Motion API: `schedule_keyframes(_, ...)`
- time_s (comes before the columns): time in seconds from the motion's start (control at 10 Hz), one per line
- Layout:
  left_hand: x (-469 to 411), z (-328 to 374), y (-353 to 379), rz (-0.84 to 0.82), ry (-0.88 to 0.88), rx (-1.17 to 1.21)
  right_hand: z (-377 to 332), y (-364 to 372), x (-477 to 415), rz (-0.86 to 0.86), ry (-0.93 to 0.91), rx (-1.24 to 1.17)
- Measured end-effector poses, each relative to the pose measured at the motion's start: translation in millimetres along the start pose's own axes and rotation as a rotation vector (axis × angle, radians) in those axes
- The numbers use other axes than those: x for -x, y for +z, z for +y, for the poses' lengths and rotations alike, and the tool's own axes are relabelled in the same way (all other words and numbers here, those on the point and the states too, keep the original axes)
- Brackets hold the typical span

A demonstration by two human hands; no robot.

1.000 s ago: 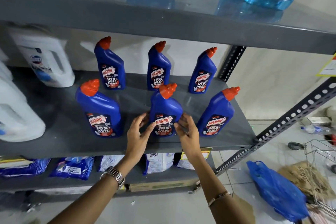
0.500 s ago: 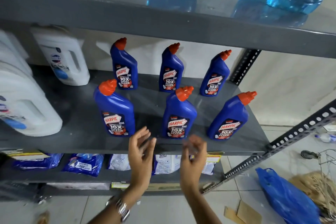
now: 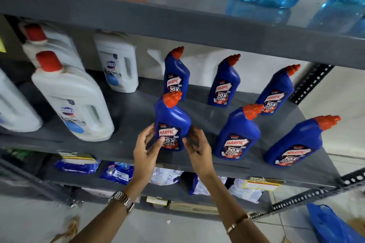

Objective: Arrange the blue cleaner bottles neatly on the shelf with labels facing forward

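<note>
Two hands' fingers point(image 3: 158, 143) flanking front-left blue bottle point(image 3: 172, 122), label forward

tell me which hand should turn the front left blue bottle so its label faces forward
Probably the left hand: its fingers already lie on the bottle by the label; the right hand sits just beside it.

Person, two bare forearms, no sleeves in view. Left hand point(image 3: 145, 151): fingers without rings; wrist carries a metal link-band wristwatch point(image 3: 122, 201), silver-toned. Right hand point(image 3: 197, 149): fingers without rings; wrist carries a thin bracelet point(image 3: 237, 222), gold-toned, narrow chain form.
</note>
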State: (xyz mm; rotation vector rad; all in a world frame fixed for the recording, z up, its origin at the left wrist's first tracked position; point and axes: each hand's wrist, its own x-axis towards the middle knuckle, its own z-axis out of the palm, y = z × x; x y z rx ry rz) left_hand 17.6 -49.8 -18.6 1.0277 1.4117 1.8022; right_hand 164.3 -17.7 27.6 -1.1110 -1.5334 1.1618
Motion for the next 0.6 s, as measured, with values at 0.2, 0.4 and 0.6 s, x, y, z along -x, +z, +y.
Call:
schedule_keyframes(0.2, -9.4, 7.8, -7.4, -0.024, -0.021, -0.022, 4.4, 15.7, 2.7, 0.108, 0.03, -0.021)
schedule_keyframes(0.4, -9.2, 12.7, -8.6, -0.028, -0.017, -0.054, 5.5, 17.6, 1.9, 0.099, 0.037, 0.039)
schedule_keyframes(0.6, 1.0, 19.0, -8.2, 0.063, -0.022, -0.034, -8.3, 10.3, 6.8, 0.133, 0.039, 0.008)
